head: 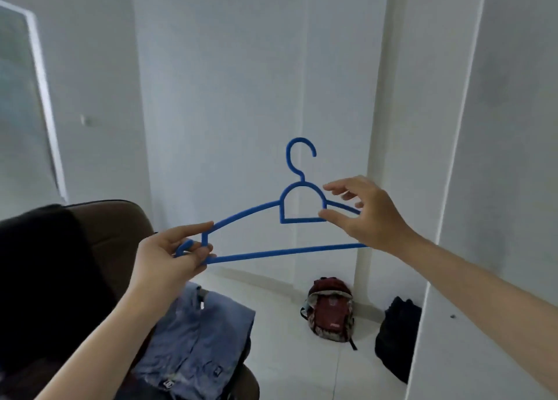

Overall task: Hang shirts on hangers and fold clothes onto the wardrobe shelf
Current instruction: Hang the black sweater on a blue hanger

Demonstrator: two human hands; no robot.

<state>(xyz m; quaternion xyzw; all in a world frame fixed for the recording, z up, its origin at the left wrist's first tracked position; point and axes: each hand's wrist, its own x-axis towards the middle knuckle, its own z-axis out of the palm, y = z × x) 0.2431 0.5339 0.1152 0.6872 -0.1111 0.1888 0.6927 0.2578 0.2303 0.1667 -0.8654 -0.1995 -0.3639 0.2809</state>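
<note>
I hold a blue plastic hanger (287, 250) upright in the air at chest height, hook pointing up. My left hand (172, 256) pinches its left end between thumb and fingers. My right hand (367, 215) is at the hanger's middle right, with fingers spread and the thumb touching the inner loop; it covers the right shoulder. A light blue shirt (193, 339) lies spread on the seat of a brown chair (120, 227) below my left arm. A black garment (45, 279) hangs over the chair's back.
A dark red backpack (330, 310) and a black bag (395, 336) sit on the white floor by the wall. A white wardrobe door (498, 188) stands open on the right. A mirror (24, 103) leans at the left.
</note>
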